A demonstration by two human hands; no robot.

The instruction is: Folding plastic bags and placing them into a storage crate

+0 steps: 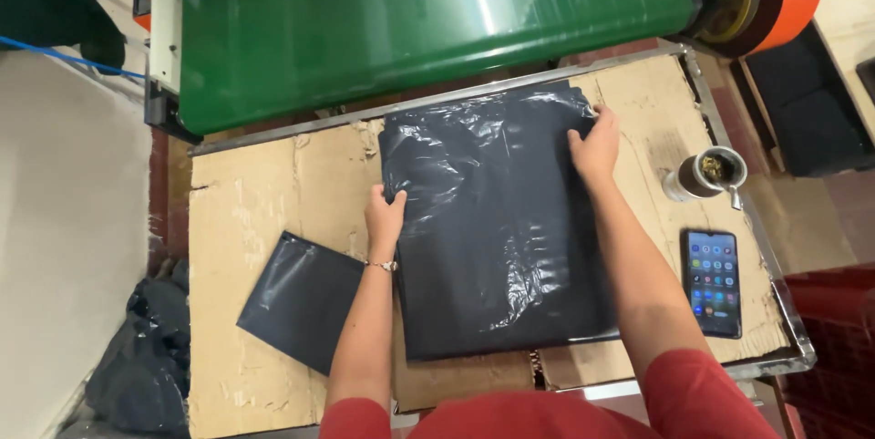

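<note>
A bench covered in worn cardboard sits before a green conveyor belt. On the cardboard lies a large black plastic bag, flat at the centre. The left hand rests on its left edge, fingers curled over the plastic; the right hand pinches its upper right corner. Nearby — a smaller dark pouch at left, a smartphone and a metal cup at right.

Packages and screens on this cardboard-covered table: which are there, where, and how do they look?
Large black plastic bag: table centre, flat, glossy, rectangular; left hand and right hand on its edges.
Small black pouch: left, flat, angled.
Phone: right edge, lit screen with coloured icons.
</note>
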